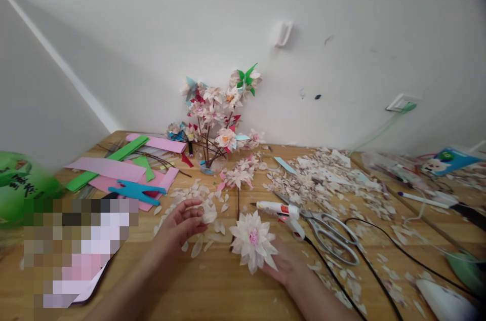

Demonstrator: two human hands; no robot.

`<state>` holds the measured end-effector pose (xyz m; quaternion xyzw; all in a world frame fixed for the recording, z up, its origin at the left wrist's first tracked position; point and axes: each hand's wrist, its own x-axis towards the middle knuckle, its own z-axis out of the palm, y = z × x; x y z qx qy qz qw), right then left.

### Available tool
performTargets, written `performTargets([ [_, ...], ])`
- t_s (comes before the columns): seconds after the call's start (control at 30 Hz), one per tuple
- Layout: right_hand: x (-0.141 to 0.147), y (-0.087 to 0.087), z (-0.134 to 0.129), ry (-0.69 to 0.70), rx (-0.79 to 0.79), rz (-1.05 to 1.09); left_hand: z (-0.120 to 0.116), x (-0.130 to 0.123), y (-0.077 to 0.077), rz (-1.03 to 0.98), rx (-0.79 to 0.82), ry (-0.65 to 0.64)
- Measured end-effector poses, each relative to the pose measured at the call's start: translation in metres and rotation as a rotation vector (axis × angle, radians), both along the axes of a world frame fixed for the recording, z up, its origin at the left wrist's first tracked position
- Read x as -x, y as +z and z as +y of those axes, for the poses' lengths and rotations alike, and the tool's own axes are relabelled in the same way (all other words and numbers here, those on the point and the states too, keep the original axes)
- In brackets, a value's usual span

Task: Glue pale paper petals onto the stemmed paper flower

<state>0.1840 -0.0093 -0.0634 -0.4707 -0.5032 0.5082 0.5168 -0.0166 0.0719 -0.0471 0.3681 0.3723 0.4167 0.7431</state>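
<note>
My right hand [284, 264] holds up a handmade flower [253, 241] with pointed whitish petals and a pink centre. The bloom hides most of that hand's fingers. To its left, my left hand [187, 221] is curled with its fingertips on a small clump of pale petals [208, 212], just above more petals strewn on the wood. Right of the flower lies a white glue gun [279, 208] with a small red light, its nozzle pointing left. Grey-handled scissors [334, 240] rest beside it. Behind, another flower [238, 173] on a brown stem lies on the table.
Finished flowers on twigs [212, 108] stand in a clear holder [212, 165] near the wall. Coloured paper strips [110, 168] and a pixelated phone-like object [85, 260] lie left. A large petal heap [319, 179] spreads right. Black cables [334, 280] cross the right side.
</note>
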Motion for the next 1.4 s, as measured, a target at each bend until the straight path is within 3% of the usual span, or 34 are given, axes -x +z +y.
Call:
performTargets([
  [0.17, 0.001, -0.001, -0.002, 0.059, 0.192, 0.170, 0.001, 0.001, 0.005, 0.001, 0.017, 0.008],
  [0.37, 0.003, -0.007, -0.002, 0.026, 0.281, 0.242, 0.001, 0.001, 0.007, 0.028, 0.018, -0.014],
  [0.53, 0.001, -0.002, -0.003, -0.028, 0.291, 0.202, -0.005, 0.002, 0.009, 0.147, -0.214, -0.049],
  [0.63, -0.002, 0.004, -0.006, -0.067, 0.155, -0.026, -0.014, 0.005, 0.015, 0.317, -0.560, -0.024],
  [0.8, -0.007, 0.011, -0.015, -0.174, -0.363, -0.659, -0.031, 0.006, 0.021, 0.637, -1.187, -0.007],
  [0.87, -0.007, 0.013, -0.017, -0.182, -0.527, -0.776, -0.035, 0.006, 0.022, 0.672, -1.361, -0.062],
  [0.97, -0.006, 0.018, -0.018, -0.171, -0.636, -0.833, -0.037, 0.005, 0.024, 0.712, -1.560, -0.148],
  [1.07, -0.006, 0.020, -0.018, -0.152, -0.661, -0.860, -0.037, 0.005, 0.029, 0.757, -1.653, -0.240],
  [1.23, -0.006, 0.018, -0.019, -0.111, -0.653, -0.886, -0.039, 0.006, 0.036, 0.747, -1.617, -0.335],
  [1.4, -0.006, 0.018, -0.020, -0.106, -0.641, -0.887, -0.041, 0.007, 0.033, 0.796, -1.582, -0.457],
])
